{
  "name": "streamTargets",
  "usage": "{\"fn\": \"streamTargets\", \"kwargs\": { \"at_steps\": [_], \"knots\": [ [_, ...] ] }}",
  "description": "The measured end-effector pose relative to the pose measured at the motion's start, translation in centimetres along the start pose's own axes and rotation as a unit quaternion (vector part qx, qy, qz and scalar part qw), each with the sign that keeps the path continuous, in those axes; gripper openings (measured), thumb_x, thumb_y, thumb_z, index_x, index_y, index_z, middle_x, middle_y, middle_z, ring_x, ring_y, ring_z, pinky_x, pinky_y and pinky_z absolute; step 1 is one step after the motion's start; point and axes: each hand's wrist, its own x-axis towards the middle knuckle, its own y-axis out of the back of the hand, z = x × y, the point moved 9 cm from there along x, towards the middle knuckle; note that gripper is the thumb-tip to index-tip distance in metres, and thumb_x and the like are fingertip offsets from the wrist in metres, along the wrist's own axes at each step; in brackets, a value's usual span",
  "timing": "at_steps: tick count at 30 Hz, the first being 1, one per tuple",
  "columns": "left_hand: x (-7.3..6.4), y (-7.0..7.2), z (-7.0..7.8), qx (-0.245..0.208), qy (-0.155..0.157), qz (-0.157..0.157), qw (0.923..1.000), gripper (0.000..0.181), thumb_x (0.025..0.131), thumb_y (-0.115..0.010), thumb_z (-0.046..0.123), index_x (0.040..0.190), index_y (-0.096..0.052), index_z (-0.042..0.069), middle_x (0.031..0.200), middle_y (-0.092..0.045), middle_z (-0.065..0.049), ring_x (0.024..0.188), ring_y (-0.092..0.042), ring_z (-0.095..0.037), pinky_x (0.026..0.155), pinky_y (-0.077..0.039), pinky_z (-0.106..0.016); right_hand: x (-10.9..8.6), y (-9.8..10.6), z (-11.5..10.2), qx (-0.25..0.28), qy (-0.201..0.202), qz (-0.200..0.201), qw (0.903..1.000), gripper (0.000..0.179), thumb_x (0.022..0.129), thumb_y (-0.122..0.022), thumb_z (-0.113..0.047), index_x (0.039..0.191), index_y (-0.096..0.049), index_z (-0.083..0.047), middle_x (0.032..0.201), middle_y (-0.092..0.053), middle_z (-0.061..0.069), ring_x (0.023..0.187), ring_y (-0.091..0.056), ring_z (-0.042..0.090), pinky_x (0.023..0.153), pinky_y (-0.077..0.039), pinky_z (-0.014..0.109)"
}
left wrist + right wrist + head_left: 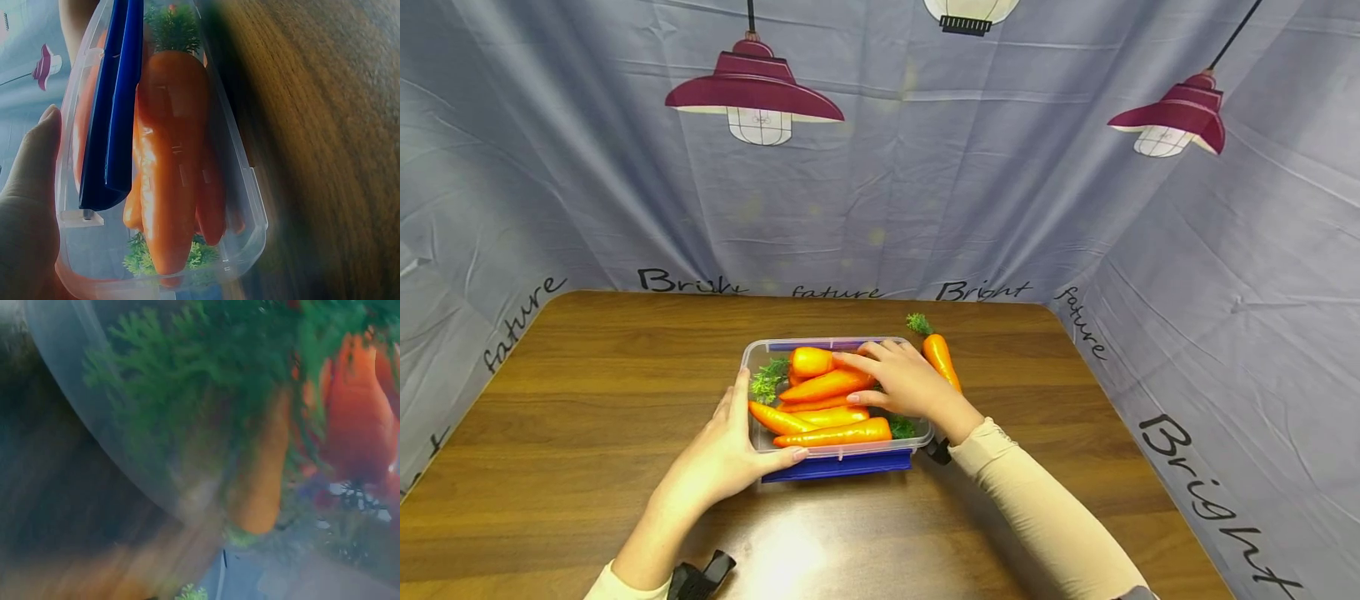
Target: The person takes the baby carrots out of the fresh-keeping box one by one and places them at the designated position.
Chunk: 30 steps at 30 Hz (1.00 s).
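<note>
A clear plastic container (842, 452) with a blue flap (838, 467) along its near side holds several orange carrots (835, 435) with green tops (767, 382). At its near left corner my left hand (718, 450) holds the container, the thumb along the near wall and the fingers along the left wall. My right hand (898, 375) reaches over the right rim, thumb and index finger on either side of one carrot (827, 385), whose thick end is partly hidden under the hand. In the left wrist view, carrots (172, 144) show through the clear wall beside the left thumb (37, 150).
Another carrot (940, 360) with a green top lies on the brown wooden table (625, 367), just right of the container. A grey-blue curtain (887, 200) printed with lamps and lettering surrounds the table's back and sides. Black straps (700, 575) are worn at the wrists.
</note>
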Motion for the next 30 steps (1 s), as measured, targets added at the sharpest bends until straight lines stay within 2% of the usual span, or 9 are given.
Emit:
{"fn": "streamTargets", "kwargs": {
  "at_steps": [7, 12, 16, 24, 30],
  "knots": [
    [0.0, 0.0, 0.2, -0.003, -0.001, -0.001, 1.0000, 0.141, 0.068, -0.067, 0.082, 0.158, 0.003, -0.001, 0.158, -0.018, -0.035, 0.138, -0.032, -0.057, 0.108, -0.034, -0.067, -0.1, 0.1, -0.6, -0.017, 0.029, 0.021, 0.9992, 0.059, 0.095, -0.058, -0.052, 0.150, -0.044, -0.034, 0.121, -0.058, 0.002, 0.102, -0.057, 0.025, 0.093, -0.046, 0.045],
    [0.0, -0.2, 0.0, 0.000, 0.006, -0.007, 1.0000, 0.142, 0.068, -0.066, 0.082, 0.158, 0.005, 0.000, 0.158, -0.016, -0.037, 0.139, -0.030, -0.057, 0.108, -0.033, -0.067, -0.3, -0.1, -0.9, -0.020, 0.039, 0.000, 0.9990, 0.057, 0.096, -0.059, -0.051, 0.149, -0.045, -0.035, 0.104, -0.051, 0.000, 0.087, -0.050, 0.019, 0.081, -0.043, 0.037],
    [0.0, -0.2, 0.0, -0.002, 0.003, -0.009, 1.0000, 0.141, 0.068, -0.067, 0.081, 0.158, 0.005, 0.000, 0.158, -0.016, -0.036, 0.139, -0.030, -0.056, 0.109, -0.032, -0.067, -0.6, 0.2, -1.3, -0.011, 0.046, -0.005, 0.9989, 0.056, 0.096, -0.060, -0.048, 0.148, -0.047, -0.034, 0.099, -0.048, 0.000, 0.085, -0.048, 0.017, 0.079, -0.042, 0.035],
    [-0.1, 0.0, 0.2, -0.004, -0.006, -0.006, 1.0000, 0.142, 0.068, -0.067, 0.082, 0.157, 0.005, -0.002, 0.158, -0.018, -0.035, 0.140, -0.030, -0.055, 0.109, -0.033, -0.066, -2.2, 2.0, -0.8, 0.024, 0.034, 0.043, 0.9982, 0.055, 0.093, -0.062, -0.051, 0.143, -0.053, -0.032, 0.098, -0.053, -0.006, 0.088, -0.049, 0.013, 0.075, -0.043, 0.031],
    [0.0, -0.1, 0.2, -0.005, -0.010, -0.004, 0.9999, 0.141, 0.069, -0.068, 0.080, 0.157, 0.005, -0.001, 0.158, -0.019, -0.034, 0.141, -0.029, -0.054, 0.109, -0.032, -0.066, -4.0, 4.0, 0.3, 0.052, 0.019, 0.111, 0.9923, 0.055, 0.092, -0.064, -0.046, 0.142, -0.055, -0.026, 0.102, -0.058, -0.006, 0.088, -0.053, 0.011, 0.080, -0.048, 0.033]
  ]
}}
